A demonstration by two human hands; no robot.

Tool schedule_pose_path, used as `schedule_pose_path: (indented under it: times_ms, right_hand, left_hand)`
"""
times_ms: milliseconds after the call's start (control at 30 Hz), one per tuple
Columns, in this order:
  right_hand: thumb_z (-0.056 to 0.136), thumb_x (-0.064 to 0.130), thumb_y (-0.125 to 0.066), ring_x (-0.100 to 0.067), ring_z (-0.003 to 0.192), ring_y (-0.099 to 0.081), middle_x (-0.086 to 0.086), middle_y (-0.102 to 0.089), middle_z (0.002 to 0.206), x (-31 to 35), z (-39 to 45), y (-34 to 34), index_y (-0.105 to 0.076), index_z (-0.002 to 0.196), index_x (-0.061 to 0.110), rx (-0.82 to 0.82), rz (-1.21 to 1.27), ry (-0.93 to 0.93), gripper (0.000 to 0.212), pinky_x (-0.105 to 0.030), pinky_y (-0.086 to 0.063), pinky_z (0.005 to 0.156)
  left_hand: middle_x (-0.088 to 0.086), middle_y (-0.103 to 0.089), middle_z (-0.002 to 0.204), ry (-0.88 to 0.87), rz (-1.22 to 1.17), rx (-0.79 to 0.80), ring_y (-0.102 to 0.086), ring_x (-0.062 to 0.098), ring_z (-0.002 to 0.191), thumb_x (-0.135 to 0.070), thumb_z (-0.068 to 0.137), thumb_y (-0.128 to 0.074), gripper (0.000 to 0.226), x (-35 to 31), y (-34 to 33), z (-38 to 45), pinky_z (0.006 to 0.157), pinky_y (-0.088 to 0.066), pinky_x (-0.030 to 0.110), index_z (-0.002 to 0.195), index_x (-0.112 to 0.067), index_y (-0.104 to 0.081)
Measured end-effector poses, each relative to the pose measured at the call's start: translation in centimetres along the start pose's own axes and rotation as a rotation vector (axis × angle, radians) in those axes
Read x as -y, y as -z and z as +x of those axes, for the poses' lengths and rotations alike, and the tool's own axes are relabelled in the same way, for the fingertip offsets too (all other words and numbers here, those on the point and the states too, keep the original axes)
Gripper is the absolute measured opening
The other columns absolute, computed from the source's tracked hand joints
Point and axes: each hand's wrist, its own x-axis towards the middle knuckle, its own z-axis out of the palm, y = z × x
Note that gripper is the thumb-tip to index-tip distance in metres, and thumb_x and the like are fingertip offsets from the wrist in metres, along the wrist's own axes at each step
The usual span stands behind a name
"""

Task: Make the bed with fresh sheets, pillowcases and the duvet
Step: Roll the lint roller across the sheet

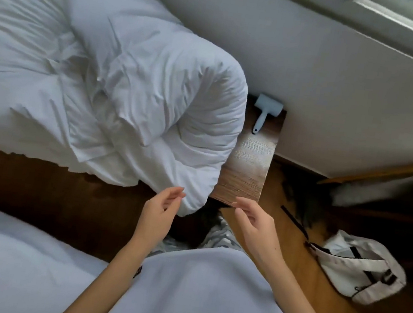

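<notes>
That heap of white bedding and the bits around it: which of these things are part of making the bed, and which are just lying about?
Part of the job:
- bunched white duvet, hanging off the bed edge
- white sheet on the mattress
- left hand and right hand, both open beside the duvet's corner

Just lying about:
- lint roller on the wooden bedside shelf
- white bag on the floor

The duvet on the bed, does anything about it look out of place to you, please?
Yes. The duvet lies bunched in a thick roll along the bed's edge, one end spilling over the wooden ledge instead of lying flat. Both hands, left hand and right hand, hover open near its hanging corner.
</notes>
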Motion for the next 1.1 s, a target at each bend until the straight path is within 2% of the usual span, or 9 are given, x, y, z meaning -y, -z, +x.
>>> schedule_pose_path:
  times_ms: [100, 267, 367, 467, 600, 700, 833, 967, 1100]
  right_hand:
    - [0.096, 0.023, -0.054, 0.01, 0.1, -0.057, 0.018, -0.065, 0.107, -1.2, 1.0, 1.3, -0.061, 0.121, 0.025, -0.04, 0.031, -0.021, 0.026, -0.004, -0.044, 0.08]
    - [0.096, 0.02, -0.053, 0.011, 0.097, -0.056, 0.016, -0.064, 0.105, -3.9, 5.2, 4.2, -0.061, 0.12, 0.023, -0.076, 0.089, -0.088, 0.026, 0.0, -0.041, 0.075]
    - [0.097, 0.02, -0.052, 0.007, 0.099, -0.056, 0.014, -0.064, 0.106, -5.5, 9.6, 5.9, -0.061, 0.119, 0.024, -0.087, 0.139, -0.125, 0.025, -0.004, -0.042, 0.077]
    - [0.097, 0.024, -0.052, 0.001, 0.101, -0.057, 0.012, -0.065, 0.11, -7.8, 16.0, 6.8, -0.061, 0.12, 0.023, -0.102, 0.126, -0.169, 0.025, -0.013, -0.045, 0.084]
    - [0.097, 0.031, -0.049, -0.011, 0.107, -0.058, 0.005, -0.064, 0.118, -10.3, 25.7, 7.7, -0.057, 0.127, 0.022, -0.092, 0.017, -0.271, 0.032, -0.031, -0.049, 0.093]
    - [0.097, 0.033, -0.048, -0.02, 0.112, -0.057, -0.001, -0.062, 0.125, -10.7, 32.6, 8.6, -0.05, 0.134, 0.018, -0.074, -0.098, -0.337, 0.04, -0.034, -0.046, 0.092]
    - [0.096, 0.037, -0.051, -0.028, 0.121, -0.052, -0.008, -0.055, 0.133, -10.8, 40.8, 9.3, -0.04, 0.14, 0.013, -0.032, -0.221, -0.384, 0.051, -0.037, -0.042, 0.095]
    - [0.09, 0.044, -0.058, -0.032, 0.123, -0.05, -0.012, -0.053, 0.135, -10.6, 48.0, 7.6, -0.033, 0.142, 0.009, -0.043, -0.206, -0.446, 0.067, -0.041, -0.042, 0.096]
    - [0.086, 0.045, -0.063, -0.033, 0.114, -0.056, -0.015, -0.057, 0.126, -10.8, 51.5, 4.8, -0.038, 0.134, 0.005, -0.067, -0.221, -0.541, 0.067, -0.042, -0.046, 0.092]
  left_hand:
    - [-0.014, -0.067, 0.107, -0.028, 0.08, 0.05, -0.06, -0.003, 0.102, -0.018, 0.097, -0.053, 0.025, -1.1, -1.3, 1.9, 0.089, -0.046, 0.013, 0.119, -0.023, -0.062]
    - [-0.012, -0.067, 0.111, -0.036, 0.207, 0.096, -0.059, 0.001, 0.104, -0.021, 0.097, -0.053, 0.025, -3.6, -4.8, 6.6, 0.09, -0.046, 0.016, 0.12, -0.024, -0.061]
    - [-0.012, -0.067, 0.111, -0.03, 0.307, 0.101, -0.059, 0.002, 0.104, -0.021, 0.097, -0.052, 0.025, -5.0, -7.6, 10.5, 0.092, -0.047, 0.02, 0.12, -0.024, -0.062]
    - [-0.013, -0.066, 0.111, -0.007, 0.362, 0.119, -0.059, 0.001, 0.104, -0.023, 0.097, -0.052, 0.026, -6.7, -11.1, 14.9, 0.091, -0.046, 0.019, 0.121, -0.024, -0.062]
    - [-0.008, -0.067, 0.108, 0.084, 0.275, 0.095, -0.06, 0.006, 0.104, -0.021, 0.097, -0.053, 0.02, -8.9, -16.0, 20.5, 0.092, -0.047, 0.023, 0.115, -0.025, -0.063]
    - [-0.008, -0.064, 0.109, 0.151, 0.234, 0.058, -0.058, 0.01, 0.108, -0.021, 0.097, -0.052, 0.022, -9.8, -18.8, 24.1, 0.095, -0.046, 0.025, 0.116, -0.024, -0.062]
    - [-0.01, -0.061, 0.118, 0.231, 0.195, -0.043, -0.055, 0.007, 0.108, -0.022, 0.097, -0.049, 0.029, -10.5, -19.6, 26.9, 0.097, -0.045, 0.028, 0.124, -0.024, -0.058]
    - [-0.013, -0.06, 0.117, 0.257, 0.114, -0.109, -0.055, 0.002, 0.107, -0.021, 0.097, -0.049, 0.028, -10.6, -19.2, 27.8, 0.093, -0.044, 0.019, 0.124, -0.028, -0.056]
    - [-0.016, -0.062, 0.116, 0.284, 0.037, -0.137, -0.055, -0.001, 0.107, -0.02, 0.097, -0.049, 0.027, -9.9, -19.4, 28.0, 0.087, -0.042, 0.011, 0.121, -0.03, -0.057]
